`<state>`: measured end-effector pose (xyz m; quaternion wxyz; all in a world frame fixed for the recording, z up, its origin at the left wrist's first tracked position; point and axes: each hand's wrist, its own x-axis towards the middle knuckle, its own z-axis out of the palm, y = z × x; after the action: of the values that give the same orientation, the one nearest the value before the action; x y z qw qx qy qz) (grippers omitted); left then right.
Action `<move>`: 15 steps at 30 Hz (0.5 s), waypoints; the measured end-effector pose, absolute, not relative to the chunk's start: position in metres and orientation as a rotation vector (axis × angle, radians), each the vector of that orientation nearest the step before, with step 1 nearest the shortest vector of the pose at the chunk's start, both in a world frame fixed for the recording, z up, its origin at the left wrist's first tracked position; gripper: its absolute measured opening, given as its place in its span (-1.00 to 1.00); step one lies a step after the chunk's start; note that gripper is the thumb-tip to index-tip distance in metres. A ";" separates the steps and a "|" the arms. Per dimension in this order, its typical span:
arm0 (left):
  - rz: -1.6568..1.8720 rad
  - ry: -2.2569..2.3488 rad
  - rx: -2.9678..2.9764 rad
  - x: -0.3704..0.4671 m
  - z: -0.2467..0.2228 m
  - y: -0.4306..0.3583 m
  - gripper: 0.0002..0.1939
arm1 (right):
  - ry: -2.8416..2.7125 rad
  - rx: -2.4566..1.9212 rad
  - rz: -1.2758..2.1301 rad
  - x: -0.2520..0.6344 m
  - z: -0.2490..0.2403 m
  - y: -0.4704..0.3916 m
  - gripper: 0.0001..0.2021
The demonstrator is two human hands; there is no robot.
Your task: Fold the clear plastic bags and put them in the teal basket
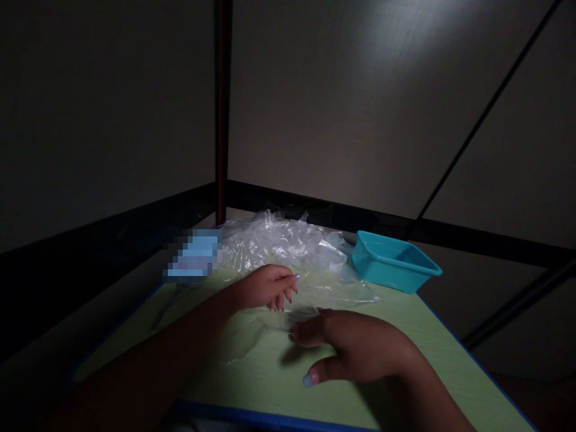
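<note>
My left hand [269,287] hovers above the table's middle, fingers drooping loosely and thumb stretched out, with nothing visible in it. Nearer the front, my right hand [351,342] is open, palm down, its thumb spread away from the fingers. A clear plastic bag [240,339] lies flat on the table below and between my hands. My right fingertips are at its right edge; whether they touch it I cannot tell. Just beyond my left hand sits a crumpled heap of clear plastic bags [283,243].
The pale green table [441,348] has a blue edge. An empty turquoise plastic basin [389,273] stands at its back right. A blurred-out light blue object [195,255] with a dark cable is at the back left. Walls [337,120] rise close behind.
</note>
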<state>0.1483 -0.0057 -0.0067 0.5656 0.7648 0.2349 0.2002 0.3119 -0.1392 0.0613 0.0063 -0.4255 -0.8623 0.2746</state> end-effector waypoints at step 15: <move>0.361 0.397 2.042 0.138 0.007 -0.010 -0.64 | -2.050 -1.281 1.132 0.330 0.042 -0.104 -0.69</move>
<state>0.1382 -0.0104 0.0065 0.4926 0.8417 0.1636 0.1486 0.3303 -0.1035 0.0423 0.2340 -0.4665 -0.7468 0.4123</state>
